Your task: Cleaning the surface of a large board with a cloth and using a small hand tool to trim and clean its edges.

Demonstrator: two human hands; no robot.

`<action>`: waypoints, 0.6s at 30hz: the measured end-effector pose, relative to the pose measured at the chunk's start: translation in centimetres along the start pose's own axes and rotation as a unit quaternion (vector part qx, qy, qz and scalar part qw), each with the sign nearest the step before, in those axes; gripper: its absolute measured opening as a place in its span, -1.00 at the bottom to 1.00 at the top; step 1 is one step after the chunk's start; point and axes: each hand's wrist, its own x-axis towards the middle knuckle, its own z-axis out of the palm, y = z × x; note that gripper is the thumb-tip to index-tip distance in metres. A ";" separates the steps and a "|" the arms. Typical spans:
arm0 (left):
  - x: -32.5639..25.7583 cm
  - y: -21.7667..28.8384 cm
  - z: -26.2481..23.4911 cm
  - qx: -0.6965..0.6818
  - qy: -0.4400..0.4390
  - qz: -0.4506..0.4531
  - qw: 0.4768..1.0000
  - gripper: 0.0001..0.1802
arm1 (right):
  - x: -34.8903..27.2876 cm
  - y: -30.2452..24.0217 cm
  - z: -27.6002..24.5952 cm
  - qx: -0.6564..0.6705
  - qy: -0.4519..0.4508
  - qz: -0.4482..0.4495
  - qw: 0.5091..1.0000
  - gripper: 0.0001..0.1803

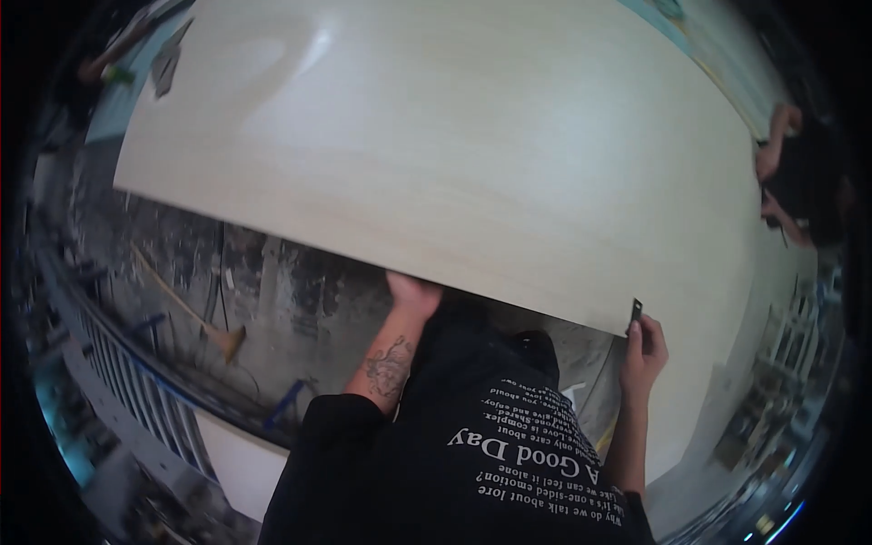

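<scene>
Black shirt fabric fills six o'clock. Above it, the left hand (413, 295) presses flat under the near edge of the pale wood-grain laminate sheet (472, 154), while the right hand (643, 350) at four o'clock pinches a small dark blade (636, 312) against that edge. Best to keep the sheet steady and the blade flush. Another person's hands (772, 159) reach in at three o'clock.

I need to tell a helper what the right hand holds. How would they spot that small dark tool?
Find the big pale wood-grain board that fills the view. Follow its near edge to the right hand. The tool is the small dark flat piece pinched there against the edge, the only dark thing on the pale board.
</scene>
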 end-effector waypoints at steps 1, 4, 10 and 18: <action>-1.2 -1.7 3.0 -0.036 -0.037 -0.020 0.998 -0.28 | 2.7 -0.3 0.9 0.002 -0.037 -0.021 0.999 -0.85; -5.1 -8.8 6.6 -0.076 -0.027 0.034 0.996 -0.03 | 9.1 -2.2 2.2 -0.049 -0.219 -0.176 0.958 -0.87; -10.1 -26.5 6.0 -0.042 0.008 -0.007 0.999 0.08 | 14.2 -10.0 14.2 -0.024 -0.440 -0.486 0.755 -0.85; -21.1 -43.0 -1.7 0.266 -0.070 -0.021 0.961 -0.45 | 3.4 -23.7 31.1 -0.095 -0.440 -0.759 0.471 -0.80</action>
